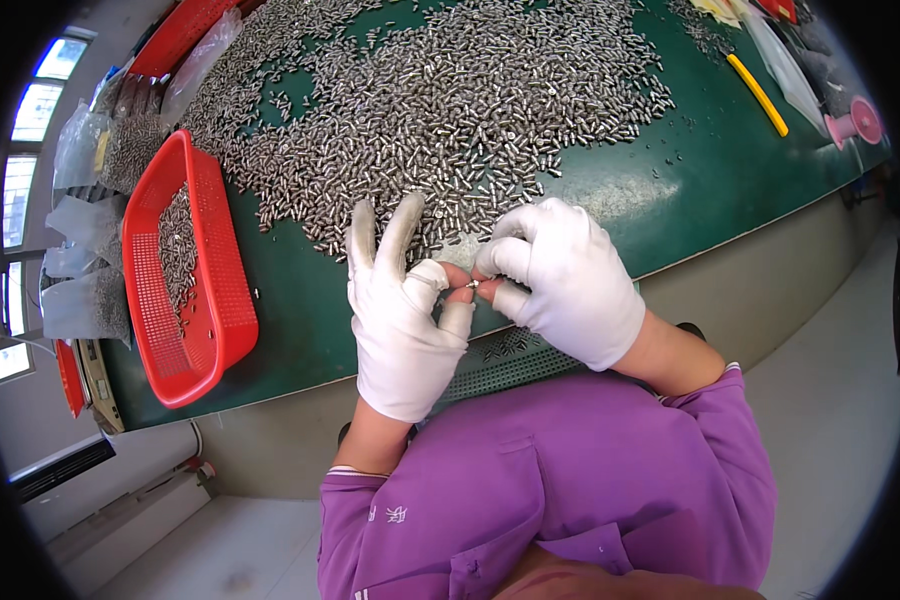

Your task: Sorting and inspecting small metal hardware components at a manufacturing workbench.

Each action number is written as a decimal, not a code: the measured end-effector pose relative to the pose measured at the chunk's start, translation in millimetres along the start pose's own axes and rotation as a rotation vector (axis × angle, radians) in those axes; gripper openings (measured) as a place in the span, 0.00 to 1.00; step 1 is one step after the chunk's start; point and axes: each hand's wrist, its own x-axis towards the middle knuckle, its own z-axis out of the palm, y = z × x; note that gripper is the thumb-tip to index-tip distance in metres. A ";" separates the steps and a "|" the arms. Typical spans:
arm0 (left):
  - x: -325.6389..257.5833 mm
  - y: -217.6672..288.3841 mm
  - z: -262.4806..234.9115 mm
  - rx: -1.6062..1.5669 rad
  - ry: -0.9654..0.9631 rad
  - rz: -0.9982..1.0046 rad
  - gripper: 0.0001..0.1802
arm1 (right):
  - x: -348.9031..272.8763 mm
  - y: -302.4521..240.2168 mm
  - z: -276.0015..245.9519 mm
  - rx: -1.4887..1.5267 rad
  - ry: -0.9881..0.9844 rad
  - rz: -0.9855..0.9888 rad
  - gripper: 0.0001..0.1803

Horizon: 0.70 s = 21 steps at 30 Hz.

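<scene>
Both my hands wear white gloves with the thumb and index fingertips bare, and they meet near the table's front edge. Between the thumb and index finger of my left hand (395, 310) and those of my right hand (560, 275) is a tiny shiny metal part (473, 284), pinched from both sides. Its exact kind is too small to make out. The other fingers of my left hand stretch upward; those of my right hand curl in. Just beyond my fingers spreads a wide heap of small cylindrical metal parts (450, 110).
A red perforated plastic basket (230, 300) with more metal parts stands at left, beside several clear bags of parts (85, 305). On the green tabletop (630, 200) at right lie a yellow-handled tool (757, 95) and a pink spool (855, 123). A green perforated basket (510, 375) sits below the table edge.
</scene>
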 end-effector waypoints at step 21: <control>-1.1 -5.4 -12.5 -0.192 -0.090 0.140 0.16 | -4.5 26.1 -23.5 0.233 -0.231 -0.258 0.11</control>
